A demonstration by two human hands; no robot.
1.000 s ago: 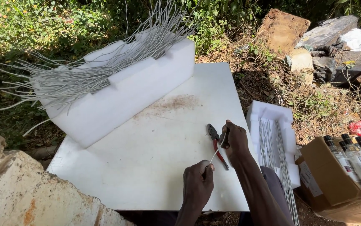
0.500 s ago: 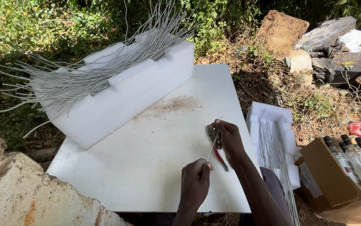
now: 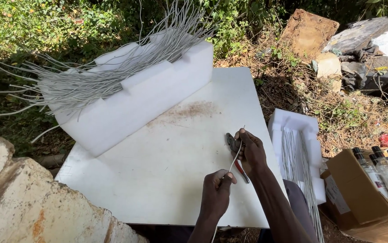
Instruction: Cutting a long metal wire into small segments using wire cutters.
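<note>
Right hand (image 3: 251,153) is wrapped around a pair of red-handled pliers (image 3: 236,155), grip pressed tight on the handles, nose pointing up and away over the white bench (image 3: 167,180). Left hand (image 3: 216,195) sits nearer the body, pinching a thin grey wire (image 3: 234,159) between thumb and fingers. The wire's long axis runs from the left hand up and slightly right to the plier nose, tip poking out just past the right hand's fingers. So the wire lies right at the pliers, touching or nearly; can't tell if the jaws bite it. Big pile of cut wires (image 3: 104,76) sits on the foam block (image 3: 144,103), well apart.
</note>
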